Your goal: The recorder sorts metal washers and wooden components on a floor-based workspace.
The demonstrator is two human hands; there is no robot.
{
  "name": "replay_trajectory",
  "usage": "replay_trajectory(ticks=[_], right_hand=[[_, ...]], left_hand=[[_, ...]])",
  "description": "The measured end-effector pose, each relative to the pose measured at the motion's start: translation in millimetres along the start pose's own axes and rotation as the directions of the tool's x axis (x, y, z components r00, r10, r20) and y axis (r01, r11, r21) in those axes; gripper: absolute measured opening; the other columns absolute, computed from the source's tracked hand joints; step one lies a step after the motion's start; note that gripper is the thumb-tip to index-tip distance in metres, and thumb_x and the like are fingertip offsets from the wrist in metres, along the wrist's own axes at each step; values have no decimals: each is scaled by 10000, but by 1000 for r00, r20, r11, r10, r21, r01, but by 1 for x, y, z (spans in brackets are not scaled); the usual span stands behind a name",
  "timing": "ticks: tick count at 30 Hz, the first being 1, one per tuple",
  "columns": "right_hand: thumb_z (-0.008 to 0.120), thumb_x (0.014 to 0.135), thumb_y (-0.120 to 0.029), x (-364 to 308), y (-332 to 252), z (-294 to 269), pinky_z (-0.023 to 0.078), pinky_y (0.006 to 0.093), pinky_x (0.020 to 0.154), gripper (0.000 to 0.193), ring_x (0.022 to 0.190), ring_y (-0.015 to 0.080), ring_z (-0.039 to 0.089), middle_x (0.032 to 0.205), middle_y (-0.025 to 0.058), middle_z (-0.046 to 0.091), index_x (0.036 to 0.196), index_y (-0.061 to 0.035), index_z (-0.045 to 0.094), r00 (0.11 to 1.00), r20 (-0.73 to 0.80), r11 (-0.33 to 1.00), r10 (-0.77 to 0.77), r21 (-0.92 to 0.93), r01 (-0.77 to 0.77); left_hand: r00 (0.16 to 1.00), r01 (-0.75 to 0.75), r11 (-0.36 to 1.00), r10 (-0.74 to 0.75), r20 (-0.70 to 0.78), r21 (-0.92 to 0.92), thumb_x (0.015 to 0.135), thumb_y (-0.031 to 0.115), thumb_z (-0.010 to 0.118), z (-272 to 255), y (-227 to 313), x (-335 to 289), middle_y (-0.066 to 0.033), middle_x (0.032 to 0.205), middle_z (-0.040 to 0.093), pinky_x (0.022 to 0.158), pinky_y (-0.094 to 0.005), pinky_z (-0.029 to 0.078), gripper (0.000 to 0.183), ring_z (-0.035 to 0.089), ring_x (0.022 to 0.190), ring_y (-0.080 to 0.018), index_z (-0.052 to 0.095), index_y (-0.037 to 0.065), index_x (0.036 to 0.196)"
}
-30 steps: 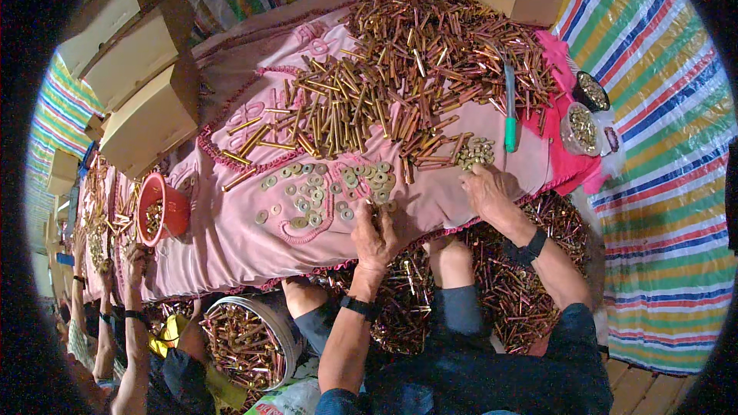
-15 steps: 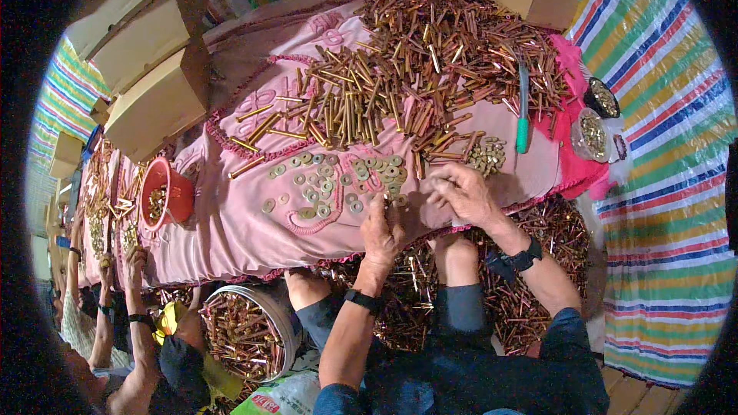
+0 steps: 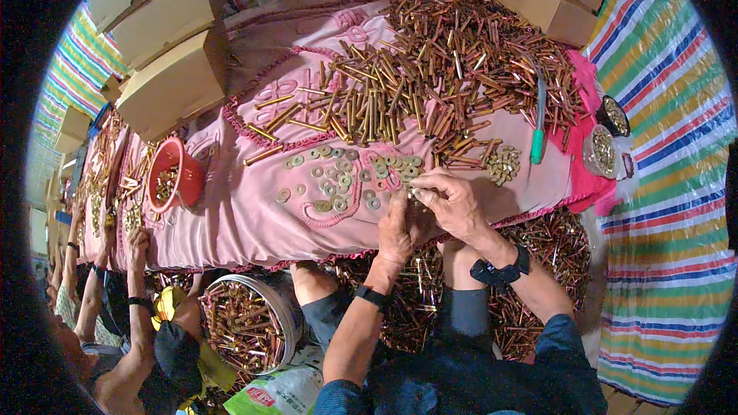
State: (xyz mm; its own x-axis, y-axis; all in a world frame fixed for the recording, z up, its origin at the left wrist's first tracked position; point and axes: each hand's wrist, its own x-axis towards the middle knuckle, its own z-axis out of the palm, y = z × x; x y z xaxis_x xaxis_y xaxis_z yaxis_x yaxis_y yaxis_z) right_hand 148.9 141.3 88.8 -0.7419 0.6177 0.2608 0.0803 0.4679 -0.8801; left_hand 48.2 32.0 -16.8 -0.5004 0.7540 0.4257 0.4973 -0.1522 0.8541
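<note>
My left hand (image 3: 396,229) is closed, thumb and fingers pinched upright at the near edge of the pink cloth. The fingertips of my right hand (image 3: 455,206) meet it from the right, also pinched. A small metal glint shows between them, but the fingers hide what each one holds. Just beyond lie loose flat washers (image 3: 340,204), spread over the cloth (image 3: 231,223). To the right of them sits a small heap of brass-coloured nuts (image 3: 503,165). Farther back spreads a large pile of brass-coloured metal rods or bolts (image 3: 461,69).
A red basket (image 3: 187,184) with small metal parts stands left. Below the cloth is a white bucket (image 3: 288,323) full of rods. A green-capped pen (image 3: 536,146) and a bag of small parts (image 3: 602,152) lie right. Cardboard boxes (image 3: 173,88) rise behind; another person's hands (image 3: 137,246) work at left.
My right hand has moved left and its fingertips have come together with my left hand's. The whole view has shifted slightly.
</note>
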Motion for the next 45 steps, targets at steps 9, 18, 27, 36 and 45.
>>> replay_trajectory(ticks=[9,18,27,36,45], right_hand=[[645,867,31,-2,-4,6,541,324,837,159,961,218,690,993,112,706,1016,-6,687,989,-49,991,-137,0,137],[700,803,60,1,4,1,543,308,737,116,860,192,676,917,92,688,886,-10,658,989,-23,989,-147,11,148],[754,842,-69,1,-8,0,521,299,735,210,826,169,634,918,90,674,1029,-4,684,999,-48,996,-23,-83,19],[726,857,-142,-1,-10,-1,540,384,731,207,869,289,683,980,153,683,1006,-7,678,998,62,979,-15,-203,28],[785,817,-161,-1,-9,4,546,395,670,232,755,293,695,842,140,685,946,-6,670,982,-18,961,-186,-213,178]], left_hand=[[999,-33,999,33,14,4,783,3,573,1,-8,-3,-258,1142,611,815,-475,531,628,617,1011,-467,444,22,1398],[999,-40,998,39,29,39,732,-52,582,1,-7,-2,-265,1124,619,815,-487,522,676,617,991,-484,443,7,1390],[999,-48,995,46,27,87,756,9,574,3,-7,2,-235,996,616,748,-484,523,497,620,881,-460,527,25,1251],[998,-57,989,58,-3,135,809,-23,556,1,1,5,-211,1005,627,731,-487,518,459,622,889,-455,511,31,1263],[999,-47,990,44,23,134,754,9,607,2,-4,4,-230,1027,632,711,-500,518,564,621,888,-471,496,37,1306]])
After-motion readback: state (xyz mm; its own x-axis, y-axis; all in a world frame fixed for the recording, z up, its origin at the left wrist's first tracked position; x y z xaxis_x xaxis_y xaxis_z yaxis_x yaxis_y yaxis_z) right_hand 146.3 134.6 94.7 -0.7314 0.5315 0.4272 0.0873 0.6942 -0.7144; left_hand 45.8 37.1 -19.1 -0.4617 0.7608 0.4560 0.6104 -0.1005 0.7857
